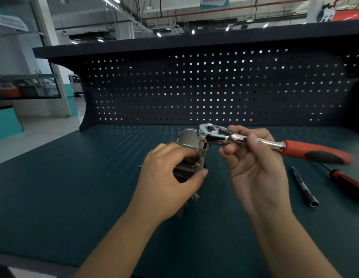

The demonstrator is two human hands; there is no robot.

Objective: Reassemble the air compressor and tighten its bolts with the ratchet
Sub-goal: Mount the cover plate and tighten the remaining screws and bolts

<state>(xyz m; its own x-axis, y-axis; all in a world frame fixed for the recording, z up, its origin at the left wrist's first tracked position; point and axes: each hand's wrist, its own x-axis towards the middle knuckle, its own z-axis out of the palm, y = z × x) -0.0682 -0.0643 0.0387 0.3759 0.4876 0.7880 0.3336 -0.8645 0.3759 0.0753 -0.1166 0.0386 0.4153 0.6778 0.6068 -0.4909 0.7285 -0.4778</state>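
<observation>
A small metal air compressor (189, 139) stands on the dark green workbench (74, 187) at the centre. My left hand (170, 177) grips its body from the near side, thumb along the right. My right hand (252, 161) holds the chrome shaft of the ratchet (214, 132) just behind its head. A socket extension runs down from the ratchet head onto a bolt at the compressor's right side. The ratchet's red and grey handle sticks out to the right.
A screwdriver with a red and black handle (347, 182) and a thin black socket extension bar (303, 187) lie on the bench to the right. A dark pegboard (194, 87) closes off the back of the bench.
</observation>
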